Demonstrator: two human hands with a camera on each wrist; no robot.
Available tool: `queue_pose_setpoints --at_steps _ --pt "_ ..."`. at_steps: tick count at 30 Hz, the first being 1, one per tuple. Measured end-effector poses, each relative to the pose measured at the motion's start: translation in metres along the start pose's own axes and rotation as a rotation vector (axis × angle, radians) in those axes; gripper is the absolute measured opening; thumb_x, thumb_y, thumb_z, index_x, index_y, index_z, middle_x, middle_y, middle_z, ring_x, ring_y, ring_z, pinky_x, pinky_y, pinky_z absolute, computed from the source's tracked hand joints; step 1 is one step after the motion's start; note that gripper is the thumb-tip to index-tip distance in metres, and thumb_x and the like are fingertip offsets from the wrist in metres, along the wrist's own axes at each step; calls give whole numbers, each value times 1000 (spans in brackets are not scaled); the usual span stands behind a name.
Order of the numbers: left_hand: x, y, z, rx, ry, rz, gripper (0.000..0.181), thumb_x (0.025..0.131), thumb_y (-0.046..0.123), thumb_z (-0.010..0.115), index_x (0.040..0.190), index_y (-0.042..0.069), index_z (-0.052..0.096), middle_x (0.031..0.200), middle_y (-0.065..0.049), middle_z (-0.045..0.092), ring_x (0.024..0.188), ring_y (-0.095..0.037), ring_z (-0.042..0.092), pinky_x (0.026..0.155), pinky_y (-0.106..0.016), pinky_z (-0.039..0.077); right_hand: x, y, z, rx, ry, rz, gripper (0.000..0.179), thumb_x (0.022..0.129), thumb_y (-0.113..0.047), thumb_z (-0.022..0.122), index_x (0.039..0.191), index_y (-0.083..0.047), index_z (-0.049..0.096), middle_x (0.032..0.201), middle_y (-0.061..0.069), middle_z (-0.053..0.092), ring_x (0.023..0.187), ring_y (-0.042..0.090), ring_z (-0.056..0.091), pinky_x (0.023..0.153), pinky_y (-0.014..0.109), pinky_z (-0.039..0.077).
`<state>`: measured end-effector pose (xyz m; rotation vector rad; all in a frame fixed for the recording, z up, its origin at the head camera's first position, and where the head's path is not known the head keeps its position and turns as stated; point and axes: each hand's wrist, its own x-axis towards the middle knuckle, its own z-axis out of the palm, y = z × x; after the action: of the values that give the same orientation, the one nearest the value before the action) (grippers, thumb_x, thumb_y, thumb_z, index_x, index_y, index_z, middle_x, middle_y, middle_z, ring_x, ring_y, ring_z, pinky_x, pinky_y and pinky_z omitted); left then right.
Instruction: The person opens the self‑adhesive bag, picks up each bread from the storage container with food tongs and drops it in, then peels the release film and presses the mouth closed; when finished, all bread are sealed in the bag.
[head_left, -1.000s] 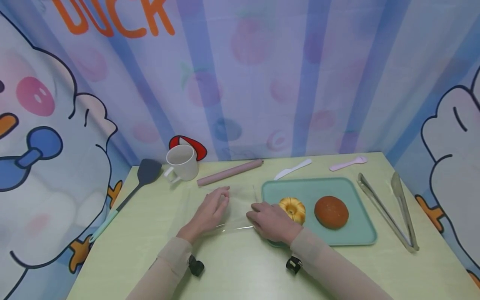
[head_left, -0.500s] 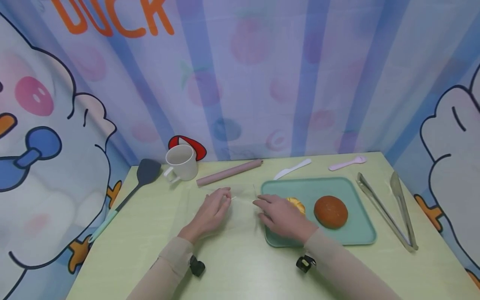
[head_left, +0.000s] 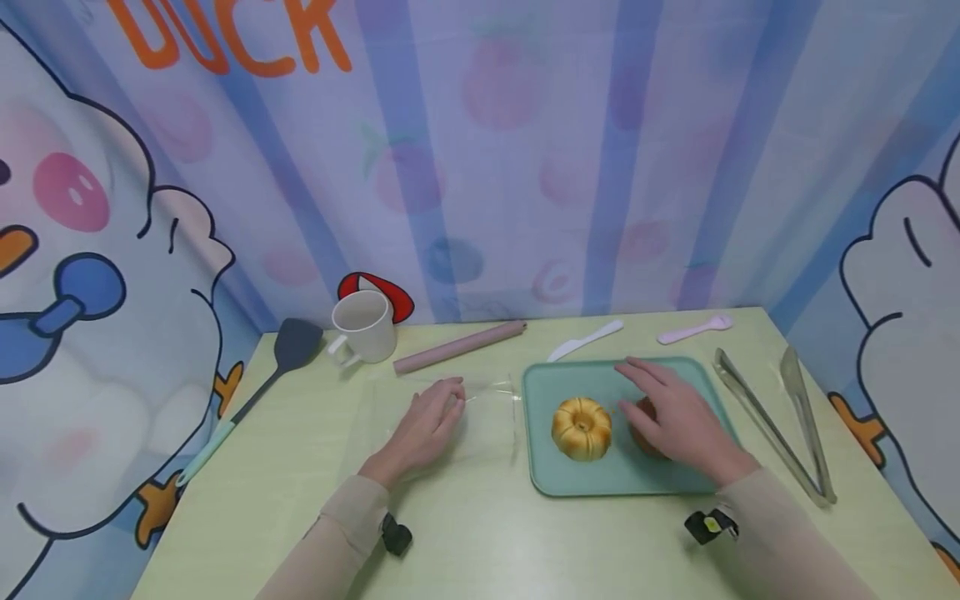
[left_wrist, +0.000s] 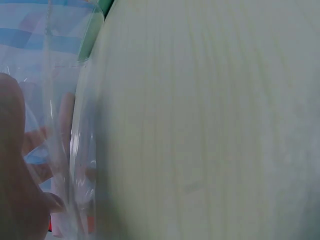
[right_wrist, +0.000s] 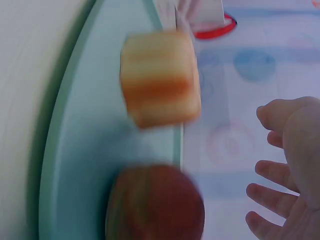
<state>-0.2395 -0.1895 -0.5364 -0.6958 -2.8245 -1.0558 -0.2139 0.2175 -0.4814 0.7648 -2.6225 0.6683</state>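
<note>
In the head view my left hand is over a clear plastic bag and grips its film; the bag's right edge stands slightly raised. Through the film in the left wrist view, some of the left fingers show, bent behind it. My right hand is above the brown round bun, fingers spread, holding nothing. It hides most of the bun in the head view. The golden ridged bread lies beside the bun on the green tray. Both breads show blurred in the right wrist view.
Behind the bag lie a pink rod and a white mug. A dark spatula is at the left. Along the back are a white knife and a pink fork. Metal tongs lie right of the tray.
My right hand has left the bag's right edge and moved right, past the golden bread to above the brown bun. The left hand stays at the bag.
</note>
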Motion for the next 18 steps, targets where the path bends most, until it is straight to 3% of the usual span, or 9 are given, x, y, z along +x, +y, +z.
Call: queue_pose_setpoints --at_steps 5,10,18 --pt "0 0 0 -1 4 1 25 115 35 37 118 17 54 157 -15 51 150 -41 41 115 -81 17 -24 27 -22 -23 16 90 52 100 -18 72 147 -2 56 149 26 54 134 50 51 103 68 44" --pt "-1 0 1 8 0 -5 25 115 36 36 118 18 54 157 -16 51 150 -41 41 115 -81 17 -53 58 -37 -78 12 213 55 101 -22 71 147 1 53 150 33 49 133 56 46 100 75 40" --pt "-2 0 1 6 2 -10 24 115 36 36 116 19 53 157 -16 51 150 -41 41 115 -81 18 -100 103 -55 -109 -1 412 71 104 -30 65 154 9 36 155 48 26 135 70 30 97 83 29"
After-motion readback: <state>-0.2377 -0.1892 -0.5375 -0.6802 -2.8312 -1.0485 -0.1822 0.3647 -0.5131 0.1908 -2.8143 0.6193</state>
